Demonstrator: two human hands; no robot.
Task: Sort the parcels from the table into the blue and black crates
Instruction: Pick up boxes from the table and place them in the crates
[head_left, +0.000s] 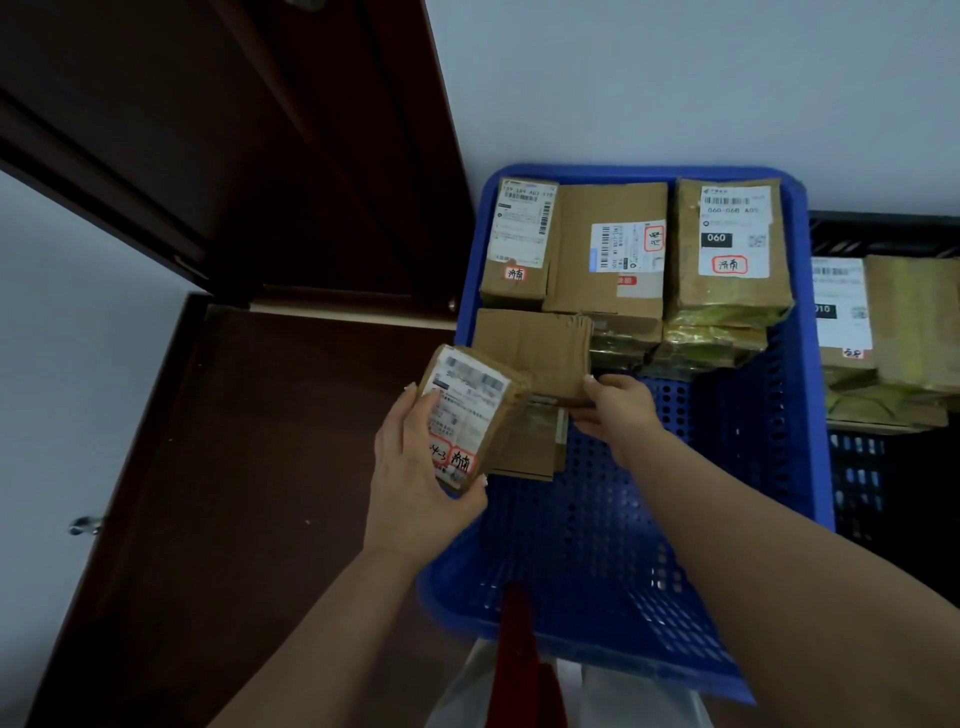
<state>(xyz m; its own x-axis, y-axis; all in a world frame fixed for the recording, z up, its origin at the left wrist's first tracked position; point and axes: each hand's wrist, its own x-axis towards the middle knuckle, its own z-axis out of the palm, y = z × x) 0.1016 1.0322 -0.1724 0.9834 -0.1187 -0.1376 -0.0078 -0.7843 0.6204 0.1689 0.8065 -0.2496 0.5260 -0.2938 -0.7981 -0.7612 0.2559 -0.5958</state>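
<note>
While the left hand grips a small labelled parcel at the 9 o'clock rim of the blue crate, the right hand pinches a plain brown parcel inside it. I think the small parcel may slip over the rim, because only the fingers hold it. Stacked parcels fill the 12 o'clock end. The black crate stands at 3 o'clock, a dark wooden door at 10 o'clock, before a pale wall.
</note>
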